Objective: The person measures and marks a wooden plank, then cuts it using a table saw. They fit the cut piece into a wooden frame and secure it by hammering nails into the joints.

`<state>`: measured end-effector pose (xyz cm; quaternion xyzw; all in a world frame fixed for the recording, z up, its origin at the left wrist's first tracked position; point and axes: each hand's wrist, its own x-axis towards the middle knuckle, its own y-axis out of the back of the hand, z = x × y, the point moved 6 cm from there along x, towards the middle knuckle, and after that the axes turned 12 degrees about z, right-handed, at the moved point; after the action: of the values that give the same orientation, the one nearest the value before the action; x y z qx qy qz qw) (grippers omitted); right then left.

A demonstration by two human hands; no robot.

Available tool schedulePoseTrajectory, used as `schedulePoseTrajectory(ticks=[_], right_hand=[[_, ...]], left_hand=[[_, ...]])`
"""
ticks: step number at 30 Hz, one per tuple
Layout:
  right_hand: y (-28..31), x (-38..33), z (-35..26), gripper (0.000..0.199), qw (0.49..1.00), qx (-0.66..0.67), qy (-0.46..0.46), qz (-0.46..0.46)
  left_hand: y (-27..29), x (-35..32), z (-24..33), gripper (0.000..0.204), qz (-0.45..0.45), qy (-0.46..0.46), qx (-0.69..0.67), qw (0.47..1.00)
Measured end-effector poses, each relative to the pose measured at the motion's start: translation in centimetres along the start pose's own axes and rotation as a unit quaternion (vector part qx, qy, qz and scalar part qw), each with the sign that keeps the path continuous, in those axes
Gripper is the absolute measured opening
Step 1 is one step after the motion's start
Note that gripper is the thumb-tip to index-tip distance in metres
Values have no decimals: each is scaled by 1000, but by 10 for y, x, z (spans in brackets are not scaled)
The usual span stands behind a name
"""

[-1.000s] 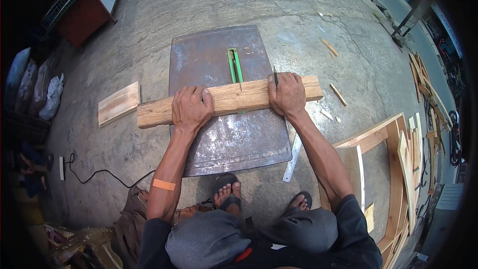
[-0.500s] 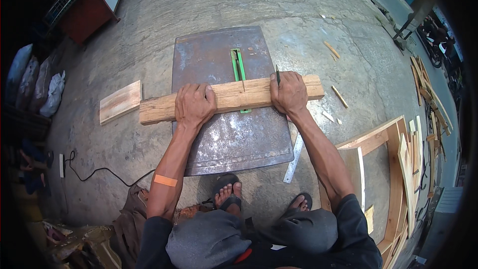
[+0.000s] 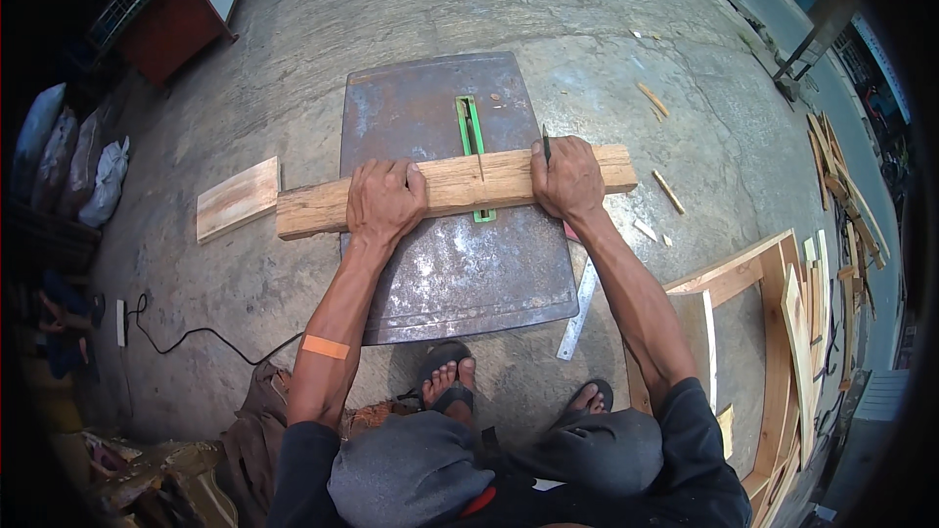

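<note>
A thick wooden beam point(image 3: 455, 184) lies crosswise over a worn metal saw table point(image 3: 440, 279). My left hand point(image 3: 384, 198) is closed over the beam left of the middle. Further right, my right hand point(image 3: 569, 179) grips the same beam, and a thin dark pencil-like stick point(image 3: 547, 144) pokes up between its fingers. A green-edged slot point(image 3: 470, 122) in the metal top runs under the wood and shows on both sides of it. Between my hands, a narrow dark line, like a saw cut, crosses part of the beam's top. Any blade beneath is hidden.
A short board point(image 3: 238, 198) lies left of the table. A metal ruler point(image 3: 578, 311) and small wood offcuts point(image 3: 668, 191) are on the concrete to the right. A wooden frame point(image 3: 773, 352) stands at lower right. A black cable point(image 3: 201, 332) runs along the floor at left.
Both hands keep their grip, and the beam has hardly shifted. The dark line on its top looks slightly longer. A motorcycle now shows farther up the street at top right.
</note>
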<state>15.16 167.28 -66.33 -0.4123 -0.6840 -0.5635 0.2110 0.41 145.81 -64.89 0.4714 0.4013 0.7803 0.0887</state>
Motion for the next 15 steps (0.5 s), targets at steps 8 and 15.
schedulePoseTrajectory(ticks=[8, 15], right_hand=[[-2, 2, 0, 25, 1000, 10, 1, 1], [-2, 4, 0, 26, 1000, 6, 1, -1]], left_hand=[[0, 2, 0, 26, 1, 1, -5, 1000], [-2, 2, -2, 26, 3, -5, 1, 1000]])
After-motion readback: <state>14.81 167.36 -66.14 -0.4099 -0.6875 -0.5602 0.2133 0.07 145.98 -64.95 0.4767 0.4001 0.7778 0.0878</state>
